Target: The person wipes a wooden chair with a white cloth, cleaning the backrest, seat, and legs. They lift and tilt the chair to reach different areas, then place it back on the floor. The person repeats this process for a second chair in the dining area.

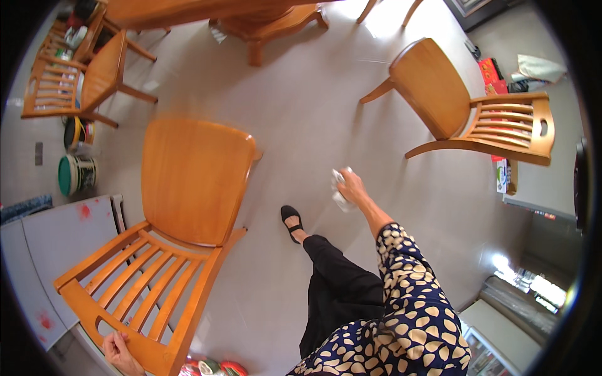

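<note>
My left hand (pixel 120 353) grips the top rail of a wooden slat-back chair (pixel 195 181) at its cut-out handle hole, at the lower left. The chair stands upright, its seat turned away from me. My right hand (pixel 353 187) holds a crumpled white cloth (pixel 342 197) over the tiled floor, to the right of that chair and apart from it. Part of the cloth is hidden by the fingers. One foot in a black shoe (pixel 292 223) is on the floor between the chair and my right hand.
Another wooden chair (pixel 430 87) stands at the upper right, a third (pixel 102 73) at the upper left. A wooden table (pixel 188 13) spans the top edge, its pedestal base (pixel 263 33) below. A lidded bucket (pixel 77 175) and a grey-white panel (pixel 70 235) are at left; red boxes (pixel 490 70) lie at right.
</note>
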Available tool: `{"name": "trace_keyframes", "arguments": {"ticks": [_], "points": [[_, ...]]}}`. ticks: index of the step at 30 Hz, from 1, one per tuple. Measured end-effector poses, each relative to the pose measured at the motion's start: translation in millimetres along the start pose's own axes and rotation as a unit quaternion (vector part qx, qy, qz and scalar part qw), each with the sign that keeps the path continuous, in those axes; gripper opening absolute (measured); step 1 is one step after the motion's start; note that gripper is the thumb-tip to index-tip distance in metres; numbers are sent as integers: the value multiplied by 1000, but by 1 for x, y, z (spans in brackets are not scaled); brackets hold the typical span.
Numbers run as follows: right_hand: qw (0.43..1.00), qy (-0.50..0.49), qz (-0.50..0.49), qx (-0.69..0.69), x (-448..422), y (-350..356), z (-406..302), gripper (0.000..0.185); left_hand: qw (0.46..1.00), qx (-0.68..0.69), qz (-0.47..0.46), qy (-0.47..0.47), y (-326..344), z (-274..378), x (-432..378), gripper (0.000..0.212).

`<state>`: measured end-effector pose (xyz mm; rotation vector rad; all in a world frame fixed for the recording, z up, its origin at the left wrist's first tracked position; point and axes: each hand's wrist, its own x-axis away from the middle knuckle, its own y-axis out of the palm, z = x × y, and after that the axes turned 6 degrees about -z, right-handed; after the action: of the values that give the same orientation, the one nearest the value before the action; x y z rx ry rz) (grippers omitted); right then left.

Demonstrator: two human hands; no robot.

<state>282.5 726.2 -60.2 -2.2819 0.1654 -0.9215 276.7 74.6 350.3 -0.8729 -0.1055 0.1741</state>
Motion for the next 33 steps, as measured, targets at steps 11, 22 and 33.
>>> {"name": "trace_keyframes", "arguments": {"ticks": [11,22,33], "points": [[986,59,139,-71,126,-118,173,43,1000,8,-8,25,68,175,-1,18],[954,-23,268,-130,35,-262,185,48,803,-102,-561,175,411,228,177,36],[894,122,428,60,-122,-352,272,73,466,-244,-839,139,510,265,226,33]]}}
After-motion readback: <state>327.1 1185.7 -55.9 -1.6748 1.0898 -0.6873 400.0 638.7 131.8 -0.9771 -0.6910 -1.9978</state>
